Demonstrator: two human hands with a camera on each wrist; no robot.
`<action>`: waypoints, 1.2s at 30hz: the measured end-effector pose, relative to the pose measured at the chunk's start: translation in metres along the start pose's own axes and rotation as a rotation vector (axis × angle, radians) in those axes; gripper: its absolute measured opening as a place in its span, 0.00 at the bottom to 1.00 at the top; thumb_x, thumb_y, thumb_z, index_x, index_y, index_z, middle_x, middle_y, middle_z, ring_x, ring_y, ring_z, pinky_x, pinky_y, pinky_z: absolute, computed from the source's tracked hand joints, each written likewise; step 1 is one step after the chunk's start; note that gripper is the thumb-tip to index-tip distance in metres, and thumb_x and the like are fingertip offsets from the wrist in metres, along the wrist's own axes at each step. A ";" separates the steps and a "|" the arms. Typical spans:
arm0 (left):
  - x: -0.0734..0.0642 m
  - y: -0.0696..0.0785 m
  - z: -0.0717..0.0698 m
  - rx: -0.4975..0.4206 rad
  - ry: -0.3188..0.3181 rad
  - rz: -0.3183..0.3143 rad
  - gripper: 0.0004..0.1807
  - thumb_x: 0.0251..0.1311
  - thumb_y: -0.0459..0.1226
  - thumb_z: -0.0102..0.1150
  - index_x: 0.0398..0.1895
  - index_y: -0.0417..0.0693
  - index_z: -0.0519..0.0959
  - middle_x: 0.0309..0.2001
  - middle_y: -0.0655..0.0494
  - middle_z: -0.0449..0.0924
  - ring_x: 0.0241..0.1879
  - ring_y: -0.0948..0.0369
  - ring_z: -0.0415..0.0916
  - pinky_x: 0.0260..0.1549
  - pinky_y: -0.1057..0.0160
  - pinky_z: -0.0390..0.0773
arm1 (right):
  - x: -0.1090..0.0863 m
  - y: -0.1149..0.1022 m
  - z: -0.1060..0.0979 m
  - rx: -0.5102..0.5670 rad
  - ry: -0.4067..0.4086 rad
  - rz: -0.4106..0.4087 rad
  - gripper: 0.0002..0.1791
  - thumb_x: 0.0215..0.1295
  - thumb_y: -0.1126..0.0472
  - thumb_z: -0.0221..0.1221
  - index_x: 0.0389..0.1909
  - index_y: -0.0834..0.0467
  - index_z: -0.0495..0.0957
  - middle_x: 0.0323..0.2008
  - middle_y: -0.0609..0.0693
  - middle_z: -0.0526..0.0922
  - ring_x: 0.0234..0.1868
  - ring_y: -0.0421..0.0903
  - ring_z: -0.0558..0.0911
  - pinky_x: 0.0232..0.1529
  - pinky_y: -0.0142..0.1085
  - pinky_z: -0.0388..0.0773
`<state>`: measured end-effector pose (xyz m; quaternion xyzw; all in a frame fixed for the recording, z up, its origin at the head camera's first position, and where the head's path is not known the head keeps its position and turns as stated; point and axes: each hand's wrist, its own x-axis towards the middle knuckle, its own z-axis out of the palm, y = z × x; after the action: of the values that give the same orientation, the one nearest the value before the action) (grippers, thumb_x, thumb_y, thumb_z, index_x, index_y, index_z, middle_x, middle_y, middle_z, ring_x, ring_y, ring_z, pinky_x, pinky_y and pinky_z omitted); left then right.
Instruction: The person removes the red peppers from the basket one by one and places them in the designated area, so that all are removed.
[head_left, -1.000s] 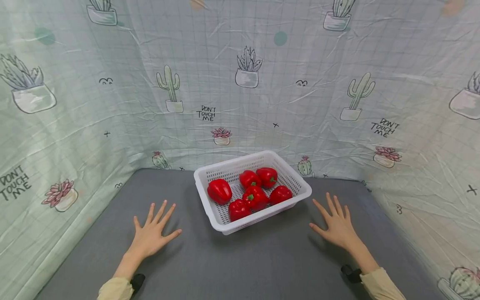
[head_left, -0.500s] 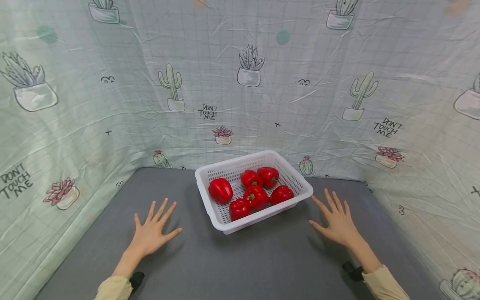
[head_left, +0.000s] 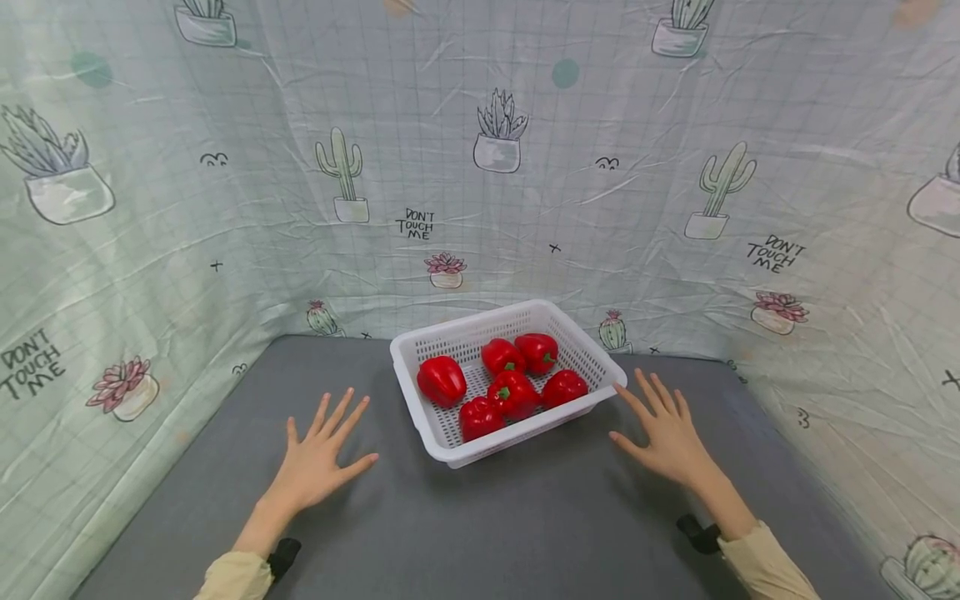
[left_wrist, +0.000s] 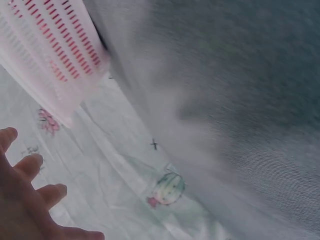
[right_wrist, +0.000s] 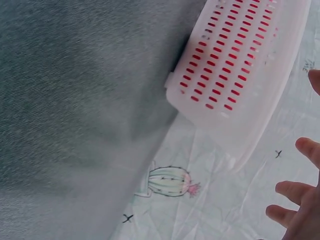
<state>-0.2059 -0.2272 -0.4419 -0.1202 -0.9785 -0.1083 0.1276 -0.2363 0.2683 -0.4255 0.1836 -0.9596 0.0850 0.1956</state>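
A white plastic basket (head_left: 480, 453) with slotted walls sits at an angle on the grey table. In it lie several red bell peppers, among them one at the left (head_left: 441, 382) and one with a green stem at the middle (head_left: 513, 395). My left hand (head_left: 313, 467), fingers spread, hovers left of the basket and holds nothing. On the other side my right hand (head_left: 667, 440) is spread too, its fingertips close to the basket's right corner; whether they touch it I cannot tell. Both wrist views show fingers apart, with red showing through the basket's slots (right_wrist: 225, 60).
The table (head_left: 525, 533) has a dark grey cloth surface. Around its back and sides hangs a pale curtain (head_left: 450, 183) printed with cacti. A black strap (head_left: 283, 558) is on the left wrist, another (head_left: 697, 533) on the right.
My left hand has shifted right and slightly forward, towards the basket. The right hand has moved a little forward and left. Basket and peppers stay put.
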 end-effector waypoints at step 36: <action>0.027 0.057 -0.001 -0.038 0.022 0.123 0.41 0.50 0.61 0.50 0.68 0.66 0.50 0.71 0.56 0.44 0.69 0.46 0.38 0.56 0.30 0.37 | 0.041 -0.032 0.005 0.030 -0.032 -0.075 0.38 0.52 0.44 0.58 0.63 0.55 0.61 0.65 0.60 0.59 0.66 0.59 0.55 0.61 0.61 0.44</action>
<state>-0.2155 -0.1676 -0.4229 -0.1814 -0.9656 -0.1199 0.1425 -0.2609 0.2249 -0.4102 0.2236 -0.9536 0.0892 0.1805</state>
